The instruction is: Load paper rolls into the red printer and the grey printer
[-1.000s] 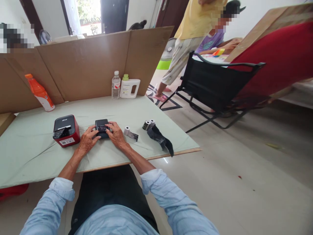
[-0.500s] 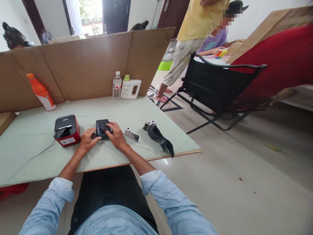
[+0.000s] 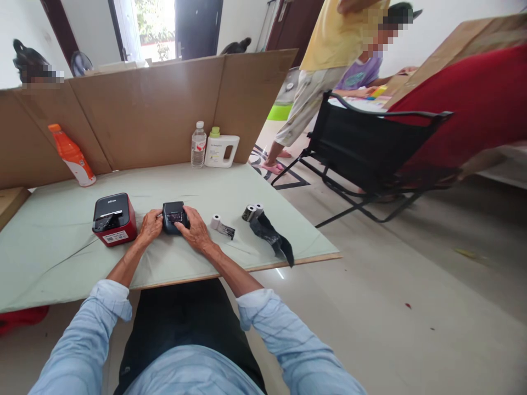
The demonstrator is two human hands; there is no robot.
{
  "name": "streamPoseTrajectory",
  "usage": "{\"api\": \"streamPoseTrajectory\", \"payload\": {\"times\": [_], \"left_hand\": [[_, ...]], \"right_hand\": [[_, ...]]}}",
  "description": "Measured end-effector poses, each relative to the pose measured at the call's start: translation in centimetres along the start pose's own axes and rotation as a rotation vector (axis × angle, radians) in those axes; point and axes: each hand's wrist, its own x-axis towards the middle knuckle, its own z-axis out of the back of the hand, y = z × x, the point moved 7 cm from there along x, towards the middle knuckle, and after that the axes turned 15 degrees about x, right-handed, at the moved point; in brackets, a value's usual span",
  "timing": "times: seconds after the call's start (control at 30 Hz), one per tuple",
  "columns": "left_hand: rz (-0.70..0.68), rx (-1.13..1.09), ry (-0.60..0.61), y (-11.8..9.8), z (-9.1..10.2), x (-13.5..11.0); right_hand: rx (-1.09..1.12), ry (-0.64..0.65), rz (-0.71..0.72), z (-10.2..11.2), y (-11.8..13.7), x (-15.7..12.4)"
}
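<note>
A small black thermal printer (image 3: 173,207) lies near the front of the table, between my hands. My right hand (image 3: 196,227) grips its right side, the thumb laid across the top by a dark glossy patch. Against its left side my left hand (image 3: 150,226) is closed, fingertips pinched at the edge; part of the grip is hidden. A red and black printer (image 3: 115,216) with a white label stands left of my left hand. To the right of my right hand lies a small paper roll (image 3: 216,221) with a dark-printed tail.
Two more paper rolls (image 3: 249,213) trail a long black strip (image 3: 269,236) toward the table's front edge. An orange bottle (image 3: 72,156), a water bottle (image 3: 198,145) and a white jug (image 3: 220,151) stand along the cardboard screen (image 3: 152,109). A black folding chair (image 3: 366,145) and other people are beyond.
My left hand has shifted from spread fingers at the printer's front left corner to a closed pinch at its left side. My right thumb has moved onto the printer's top.
</note>
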Motion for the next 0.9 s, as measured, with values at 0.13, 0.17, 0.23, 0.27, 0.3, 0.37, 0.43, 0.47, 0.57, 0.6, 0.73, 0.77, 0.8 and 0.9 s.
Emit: {"api": "streamPoseTrajectory", "payload": {"times": [0.13, 0.17, 0.23, 0.27, 0.3, 0.37, 0.43, 0.47, 0.57, 0.6, 0.73, 0.77, 0.8, 0.9], "left_hand": [[0.142, -0.115, 0.069, 1.2, -0.6, 0.1], [0.198, -0.145, 0.077, 1.6, -0.7, 0.2], [0.291, -0.189, 0.082, 2.1, -0.9, 0.6], [0.319, -0.201, 0.080, 2.3, -0.9, 0.8], [0.334, -0.208, 0.077, 2.3, -0.9, 1.1], [0.351, -0.227, 0.079, 2.2, -0.8, 1.6], [0.369, -0.254, 0.092, 2.2, -0.7, 1.8], [0.377, -0.267, 0.101, 2.2, -0.7, 1.9], [0.403, -0.296, 0.131, 2.2, -0.5, 1.9], [0.413, -0.302, 0.141, 2.2, -0.5, 1.9], [0.449, -0.319, 0.166, 2.4, -0.5, 1.9], [0.456, -0.322, 0.169, 2.5, -0.5, 2.0], [0.463, -0.325, 0.172, 2.5, -0.6, 2.1], [0.479, -0.335, 0.185, 2.7, -0.7, 2.2]], "right_hand": [[-0.002, 0.016, -0.009, -0.1, 0.1, 0.0], [-0.003, 0.022, -0.010, -0.2, 0.1, 0.0], [-0.008, 0.029, -0.013, -0.2, 0.2, 0.0], [-0.011, 0.030, -0.014, -0.2, 0.2, -0.1], [-0.013, 0.029, -0.013, -0.2, 0.2, -0.1], [-0.014, 0.023, -0.008, -0.3, 0.1, -0.1], [-0.012, 0.015, -0.002, -0.4, -0.1, -0.1], [-0.010, 0.013, -0.003, -0.4, -0.3, -0.1], [-0.007, 0.014, -0.027, -0.7, -0.7, 0.0], [-0.007, 0.019, -0.040, -0.7, -0.9, 0.0], [-0.010, 0.050, -0.067, -1.1, -1.4, 0.0], [-0.010, 0.054, -0.066, -1.1, -1.4, 0.0], [-0.009, 0.056, -0.062, -1.2, -1.5, 0.0], [-0.005, 0.053, -0.059, -1.2, -1.6, -0.1]]}}
